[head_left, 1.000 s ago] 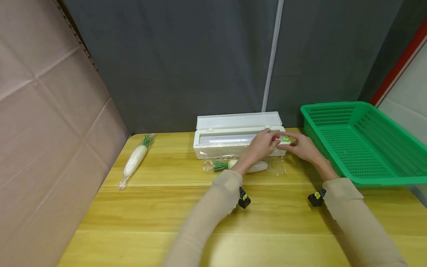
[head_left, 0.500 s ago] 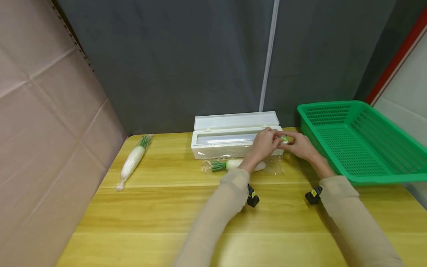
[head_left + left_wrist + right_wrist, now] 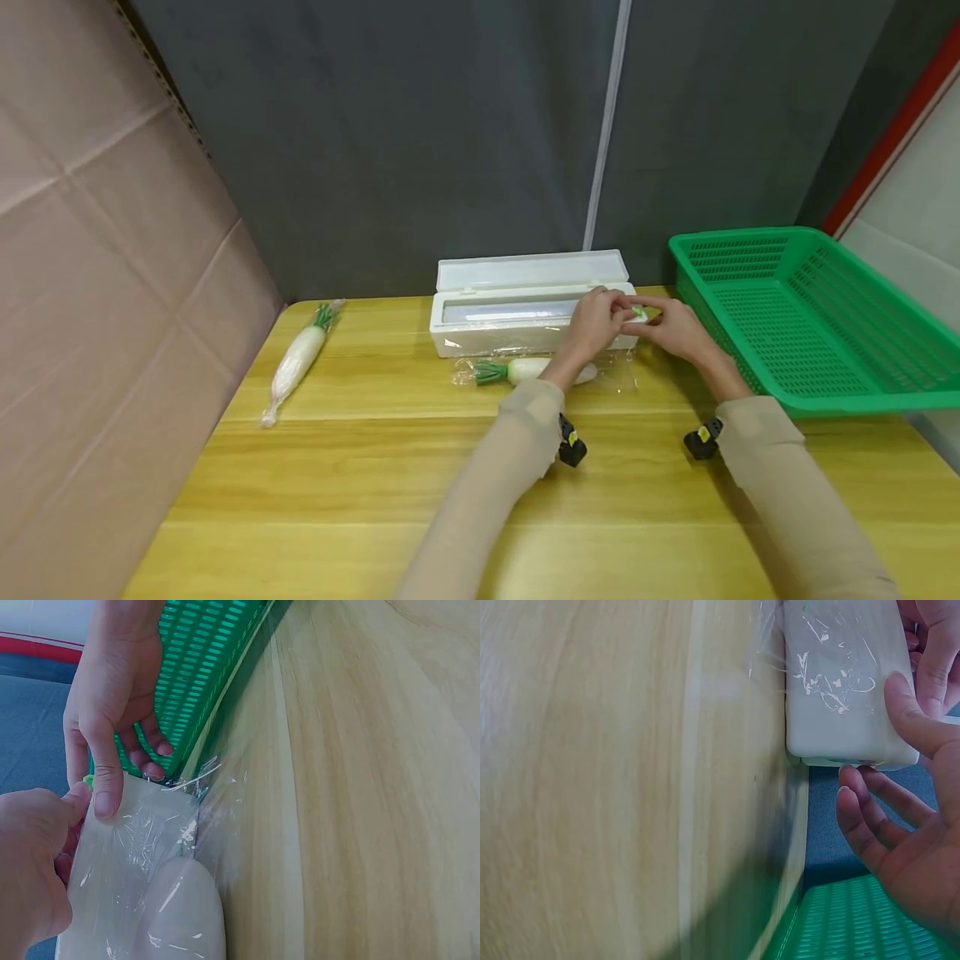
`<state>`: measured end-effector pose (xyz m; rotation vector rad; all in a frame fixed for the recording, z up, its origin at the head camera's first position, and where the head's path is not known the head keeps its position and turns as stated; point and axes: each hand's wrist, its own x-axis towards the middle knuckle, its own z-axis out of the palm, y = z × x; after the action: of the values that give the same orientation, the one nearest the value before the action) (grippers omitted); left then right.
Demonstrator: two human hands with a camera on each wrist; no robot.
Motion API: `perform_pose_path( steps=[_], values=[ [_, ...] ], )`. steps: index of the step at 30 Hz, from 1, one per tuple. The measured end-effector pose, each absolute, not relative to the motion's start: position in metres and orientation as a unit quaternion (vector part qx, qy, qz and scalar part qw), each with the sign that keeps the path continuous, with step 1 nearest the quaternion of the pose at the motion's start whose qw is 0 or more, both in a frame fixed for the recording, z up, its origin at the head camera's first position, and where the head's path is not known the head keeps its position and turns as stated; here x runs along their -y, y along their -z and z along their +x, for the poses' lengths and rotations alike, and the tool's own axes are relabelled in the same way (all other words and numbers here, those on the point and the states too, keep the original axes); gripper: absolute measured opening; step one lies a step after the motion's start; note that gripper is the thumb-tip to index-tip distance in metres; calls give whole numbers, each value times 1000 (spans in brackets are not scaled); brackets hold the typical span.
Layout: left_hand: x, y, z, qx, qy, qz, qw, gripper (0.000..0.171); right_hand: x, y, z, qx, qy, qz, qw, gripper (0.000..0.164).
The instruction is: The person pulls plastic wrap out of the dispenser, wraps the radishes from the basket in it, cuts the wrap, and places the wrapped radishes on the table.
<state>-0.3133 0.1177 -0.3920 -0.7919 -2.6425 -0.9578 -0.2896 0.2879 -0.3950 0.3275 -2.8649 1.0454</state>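
A white cling film dispenser (image 3: 480, 342) stands at the table's back with its lid raised. My left hand (image 3: 592, 321) reaches across to its right end, thumb and fingertips pinching at the small green slide cutter (image 3: 639, 312), which is mostly covered. My right hand (image 3: 678, 331) holds that same end, its thumb (image 3: 909, 712) over the front edge and its fingertips (image 3: 853, 780) against the end wall. Clear cling film (image 3: 142, 840) hangs down the dispenser's front and over a white radish (image 3: 528, 369) with green stalks, lying before it. My left forearm partly hides the radish.
Another white radish (image 3: 298, 362), wrapped in film, lies at the table's left. A green perforated basket (image 3: 806, 408) stands close beside my right hand. Behind the wooden table (image 3: 337, 483) hangs a dark grey curtain (image 3: 390, 150).
My left forearm has swung to the right, and my left fingers have shifted slightly towards the dispenser's right end, covering more of the green slide cutter. My right hand stays at the end.
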Motion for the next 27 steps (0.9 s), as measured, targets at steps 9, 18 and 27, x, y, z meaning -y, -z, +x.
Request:
perform_pose_path(
  steps=[9, 18, 27],
  values=[
    [-116, 393, -313, 891, 337, -274, 134, 10, -288, 394, -290, 935, -335, 106, 36, 66],
    [-116, 395, -312, 890, 334, -275, 145, 9, -289, 397, -293, 936, -333, 107, 40, 67],
    [-114, 392, -312, 899, 309, -275, 139, 9, -290, 395, -293, 936, -336, 103, 35, 68]
  ],
)
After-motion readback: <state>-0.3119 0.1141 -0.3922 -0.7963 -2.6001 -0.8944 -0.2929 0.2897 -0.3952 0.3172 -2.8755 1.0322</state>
